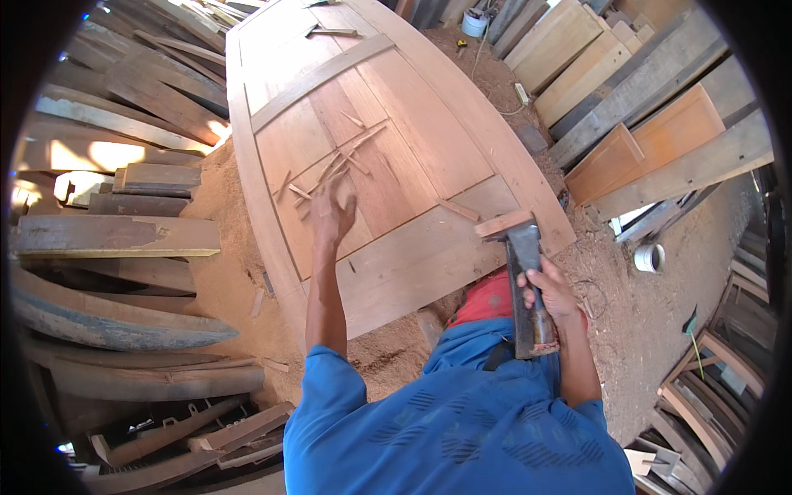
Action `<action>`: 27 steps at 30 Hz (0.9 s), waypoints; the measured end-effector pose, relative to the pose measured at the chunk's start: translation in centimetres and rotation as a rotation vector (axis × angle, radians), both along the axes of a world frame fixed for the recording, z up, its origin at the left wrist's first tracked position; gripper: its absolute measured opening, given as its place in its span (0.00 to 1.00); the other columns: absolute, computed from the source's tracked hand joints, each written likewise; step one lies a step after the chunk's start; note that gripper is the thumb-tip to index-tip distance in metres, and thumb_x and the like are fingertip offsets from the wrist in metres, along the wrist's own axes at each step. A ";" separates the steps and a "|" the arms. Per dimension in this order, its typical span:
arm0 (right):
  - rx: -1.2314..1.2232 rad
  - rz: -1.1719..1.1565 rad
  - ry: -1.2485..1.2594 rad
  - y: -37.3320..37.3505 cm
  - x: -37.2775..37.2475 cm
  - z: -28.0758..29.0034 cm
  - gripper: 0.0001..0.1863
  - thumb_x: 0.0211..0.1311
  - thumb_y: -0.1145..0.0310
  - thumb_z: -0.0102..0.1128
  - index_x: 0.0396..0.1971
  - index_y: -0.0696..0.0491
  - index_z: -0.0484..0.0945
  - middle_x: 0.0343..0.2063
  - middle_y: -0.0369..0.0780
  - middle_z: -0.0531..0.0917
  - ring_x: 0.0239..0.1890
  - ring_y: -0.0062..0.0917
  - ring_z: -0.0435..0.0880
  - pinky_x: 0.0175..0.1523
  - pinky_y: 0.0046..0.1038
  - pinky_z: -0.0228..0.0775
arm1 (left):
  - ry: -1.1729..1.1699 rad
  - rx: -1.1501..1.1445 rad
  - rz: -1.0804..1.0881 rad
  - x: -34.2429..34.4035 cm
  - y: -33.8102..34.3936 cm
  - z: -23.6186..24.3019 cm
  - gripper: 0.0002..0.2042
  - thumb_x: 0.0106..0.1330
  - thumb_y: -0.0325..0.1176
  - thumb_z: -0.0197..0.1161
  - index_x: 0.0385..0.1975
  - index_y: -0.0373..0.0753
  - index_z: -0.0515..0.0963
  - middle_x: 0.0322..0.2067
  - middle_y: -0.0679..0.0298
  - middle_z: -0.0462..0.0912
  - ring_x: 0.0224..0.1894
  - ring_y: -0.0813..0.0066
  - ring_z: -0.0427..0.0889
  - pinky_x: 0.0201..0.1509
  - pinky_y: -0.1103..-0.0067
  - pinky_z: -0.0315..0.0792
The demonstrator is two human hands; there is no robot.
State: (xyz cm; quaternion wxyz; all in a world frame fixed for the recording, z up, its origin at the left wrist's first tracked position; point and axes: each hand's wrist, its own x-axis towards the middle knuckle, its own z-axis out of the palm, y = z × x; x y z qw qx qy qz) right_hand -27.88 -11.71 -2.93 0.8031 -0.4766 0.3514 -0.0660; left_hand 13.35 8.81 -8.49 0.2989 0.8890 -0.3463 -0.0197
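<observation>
My left hand (334, 206) is over several small wooden sticks (360, 139) scattered on a large panelled wooden door (412, 115), its fingers apart and bent slightly among them; whether it touches one is unclear. In my right hand (551, 293), near the door's lower right corner, are dark tools with a wooden handle (542, 326), held upright alongside each other, perhaps a chisel and a hammer; their exact kinds are hard to make out. A short wooden block (503, 223) shows at their top end. Another thin stick (456, 209) lies on the lower rail.
Stacked boards (115, 231) crowd the left, and leaning planks (627, 107) line the right. A white bucket (649, 258) sits on the dusty floor at right, another (474, 23) beyond the door. Sawdust (223, 206) surrounds the door. Curved wooden frames (693, 404) lie at lower right.
</observation>
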 end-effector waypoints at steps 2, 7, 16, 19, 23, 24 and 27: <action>-0.035 0.097 0.009 0.8 1.5 -0.4 0.15 0.70 0.66 0.54 0.51 0.55 0.69 0.30 0.36 0.79 0.19 0.13 0.74 0.23 0.19 0.70 | 0.158 -0.248 -0.266 -3.1 -1.6 0.6 0.32 0.60 0.40 0.70 0.63 0.39 0.66 0.45 0.52 0.80 0.49 0.53 0.78 0.57 0.63 0.71; -0.050 0.250 0.057 3.6 5.4 0.1 0.13 0.69 0.67 0.53 0.49 0.57 0.70 0.27 0.36 0.80 0.18 0.13 0.75 0.23 0.18 0.69 | 0.955 -0.331 -0.596 -13.8 -5.2 -2.5 0.28 0.69 0.44 0.63 0.61 0.33 0.63 0.44 0.51 0.79 0.47 0.64 0.81 0.47 0.69 0.76; -0.379 0.017 0.151 2.5 5.8 0.0 0.10 0.65 0.73 0.50 0.44 0.57 0.72 0.24 0.36 0.77 0.17 0.15 0.74 0.21 0.21 0.67 | 0.381 0.270 -0.491 -15.9 -2.2 -4.5 0.25 0.67 0.55 0.58 0.41 0.33 0.73 0.38 0.45 0.80 0.39 0.52 0.81 0.42 0.58 0.72; -0.304 -0.001 0.130 1.9 5.6 0.3 0.09 0.66 0.73 0.49 0.45 0.56 0.72 0.25 0.35 0.77 0.17 0.15 0.73 0.21 0.21 0.67 | 0.235 0.273 -0.394 -14.5 -1.8 -4.6 0.25 0.62 0.56 0.63 0.42 0.37 0.77 0.39 0.43 0.78 0.42 0.47 0.78 0.47 0.56 0.70; -0.293 -0.011 0.123 1.8 4.9 0.6 0.07 0.67 0.73 0.49 0.43 0.56 0.71 0.25 0.36 0.77 0.17 0.15 0.73 0.22 0.21 0.67 | 0.063 -0.012 0.065 -5.3 -1.0 -6.4 0.25 0.62 0.53 0.64 0.51 0.40 0.77 0.41 0.44 0.79 0.43 0.43 0.79 0.50 0.56 0.71; -0.288 -0.021 0.123 1.8 4.7 0.8 0.07 0.67 0.73 0.49 0.42 0.56 0.71 0.25 0.36 0.77 0.17 0.15 0.73 0.22 0.21 0.67 | 0.022 0.114 0.166 -2.4 -0.9 -5.3 0.25 0.63 0.52 0.62 0.54 0.42 0.75 0.45 0.41 0.78 0.49 0.44 0.77 0.53 0.56 0.71; -0.286 0.006 0.106 1.8 4.5 -0.1 0.06 0.67 0.73 0.49 0.41 0.56 0.71 0.25 0.36 0.77 0.17 0.15 0.73 0.22 0.21 0.68 | -0.263 0.357 0.459 5.6 1.7 -5.9 0.24 0.67 0.50 0.55 0.57 0.44 0.75 0.50 0.39 0.77 0.53 0.45 0.76 0.56 0.57 0.71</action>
